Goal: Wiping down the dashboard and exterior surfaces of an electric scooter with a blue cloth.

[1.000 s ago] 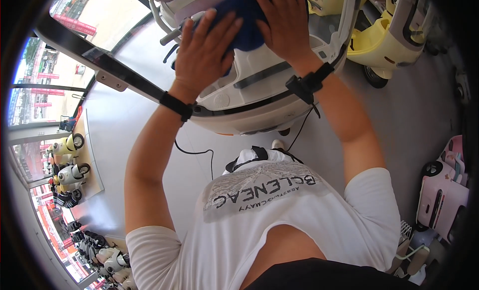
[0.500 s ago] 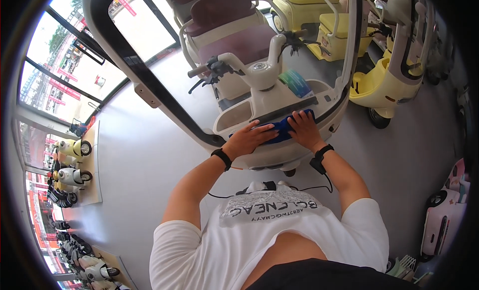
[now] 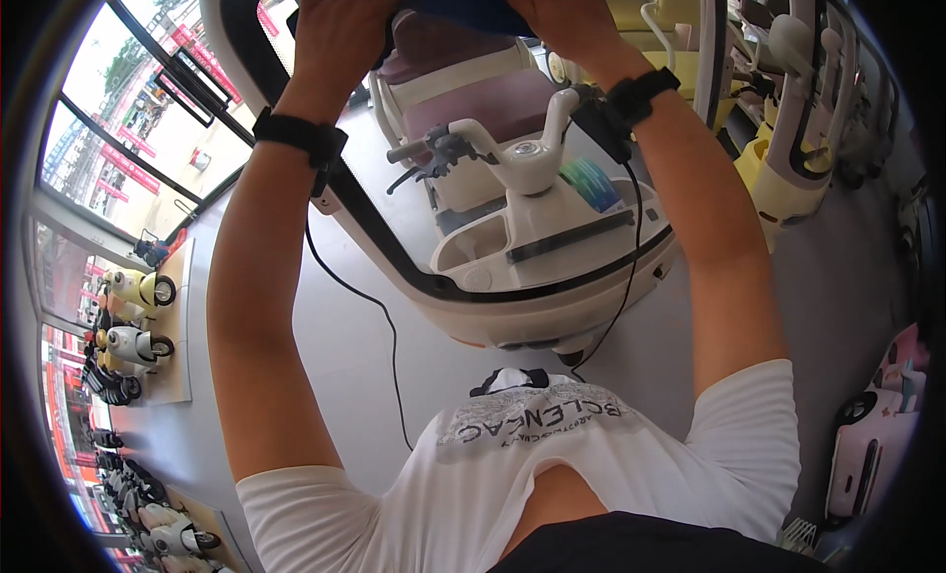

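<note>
White enclosed scooter point(image 3: 552, 277) fills centre, black-trimmed windshield frame point(image 3: 365, 218) arcing left. Handlebar point(image 3: 512, 149) below the raised arms. Blue cloth point(image 3: 463, 1) at top edge, on the frame; left hand point(image 3: 340, 31) and right hand point(image 3: 562, 11) both pressed on it, fingers spread.

Both arms raised, hands point(image 3: 345, 31) spread flat

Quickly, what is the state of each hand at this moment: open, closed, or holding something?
Left hand: fingers spread flat on the blue cloth, pressing it, not closed.
Right hand: also laid on the blue cloth; grip cannot be told.
</note>
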The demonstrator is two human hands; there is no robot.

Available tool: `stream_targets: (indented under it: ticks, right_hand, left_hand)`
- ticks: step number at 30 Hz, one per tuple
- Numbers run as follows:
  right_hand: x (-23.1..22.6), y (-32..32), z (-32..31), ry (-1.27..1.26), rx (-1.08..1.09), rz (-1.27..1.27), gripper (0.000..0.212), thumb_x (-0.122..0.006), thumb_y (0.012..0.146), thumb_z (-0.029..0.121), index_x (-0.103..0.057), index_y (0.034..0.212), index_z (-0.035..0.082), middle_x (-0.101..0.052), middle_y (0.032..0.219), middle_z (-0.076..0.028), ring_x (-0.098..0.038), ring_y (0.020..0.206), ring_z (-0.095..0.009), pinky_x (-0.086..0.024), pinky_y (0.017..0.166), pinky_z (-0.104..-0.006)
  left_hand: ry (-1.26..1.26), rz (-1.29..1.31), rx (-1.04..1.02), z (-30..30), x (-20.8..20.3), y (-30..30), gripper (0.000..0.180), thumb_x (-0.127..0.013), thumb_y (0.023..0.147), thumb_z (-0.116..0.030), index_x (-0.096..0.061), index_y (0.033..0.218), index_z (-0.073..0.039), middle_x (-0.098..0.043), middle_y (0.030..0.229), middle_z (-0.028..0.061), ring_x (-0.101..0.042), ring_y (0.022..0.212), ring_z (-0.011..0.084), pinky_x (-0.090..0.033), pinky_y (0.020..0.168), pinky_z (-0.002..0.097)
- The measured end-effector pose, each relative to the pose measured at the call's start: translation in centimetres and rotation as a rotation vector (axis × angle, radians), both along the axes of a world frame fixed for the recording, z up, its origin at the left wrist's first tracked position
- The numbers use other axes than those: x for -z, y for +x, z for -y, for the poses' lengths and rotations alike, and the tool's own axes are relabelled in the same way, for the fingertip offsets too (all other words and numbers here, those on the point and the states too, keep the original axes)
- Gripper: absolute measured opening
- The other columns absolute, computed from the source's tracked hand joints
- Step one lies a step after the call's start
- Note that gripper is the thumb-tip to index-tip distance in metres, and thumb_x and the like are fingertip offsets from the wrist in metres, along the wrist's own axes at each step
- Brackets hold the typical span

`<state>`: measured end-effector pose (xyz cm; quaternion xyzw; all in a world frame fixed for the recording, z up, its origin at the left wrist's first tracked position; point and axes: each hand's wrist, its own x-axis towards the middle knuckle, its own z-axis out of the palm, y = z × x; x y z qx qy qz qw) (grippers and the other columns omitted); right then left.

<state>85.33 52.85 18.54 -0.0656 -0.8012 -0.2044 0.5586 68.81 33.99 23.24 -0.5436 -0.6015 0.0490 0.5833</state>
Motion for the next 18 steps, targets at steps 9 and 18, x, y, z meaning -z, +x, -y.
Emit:
stream_targets:
  ticks: [9,18]
  right_hand:
    - [0.7,-0.4,2.4,0.014,0.004,0.047,0.059,-0.052,0.095,0.03,-0.036,0.147,0.008,-0.038,0.15,-0.016,-0.032,0.14,-0.035,-0.023,0.115,-0.0507]
    - [15.9,5.3,7.1,0.109,-0.102,0.549,0.067,-0.059,0.088,0.045,-0.038,0.148,0.024,-0.028,0.158,0.003,-0.019,0.147,-0.017,-0.011,0.121,-0.0427]
  left_hand:
    - [0.134,0.439,0.389,-0.7,7.0,1.2,0.068,-0.062,0.089,-0.032,-0.035,0.15,-0.018,-0.03,0.157,0.0077,-0.027,0.145,0.0273,-0.021,0.116,0.0536]
    - [-0.391,0.439,0.198,10.0,22.1,2.2,0.06,-0.052,0.092,-0.049,-0.044,0.146,-0.024,-0.035,0.154,-0.0018,-0.03,0.143,0.0157,-0.019,0.119,0.0403]
